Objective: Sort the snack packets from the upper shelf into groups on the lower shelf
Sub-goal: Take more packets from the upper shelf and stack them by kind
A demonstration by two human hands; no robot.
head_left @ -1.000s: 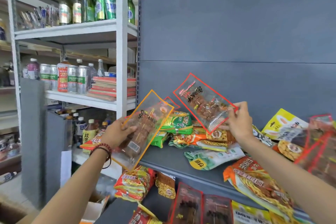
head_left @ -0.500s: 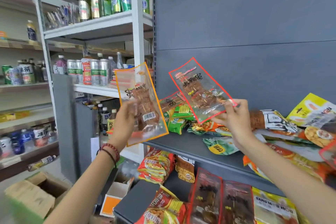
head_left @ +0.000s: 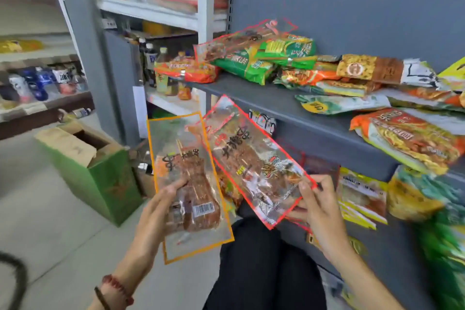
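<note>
Orange-bordered skewer packet [head_left: 187,184] is gripped at its lower half by the left hand [head_left: 161,205], thumb across the front, fingers curled behind. Red-bordered skewer packet [head_left: 254,166] is pinched at its lower corner by the right hand [head_left: 320,206]; its far end overlaps the orange one above the left thumb. Both are held below the upper shelf [head_left: 309,131] edge. The lower shelf [head_left: 392,259], beyond the right fingers, is blurred; red-edged packets possibly lie behind the knuckles. Borders should be compared first, then each packet laid flat on its matching group and let go only once supported.
</note>
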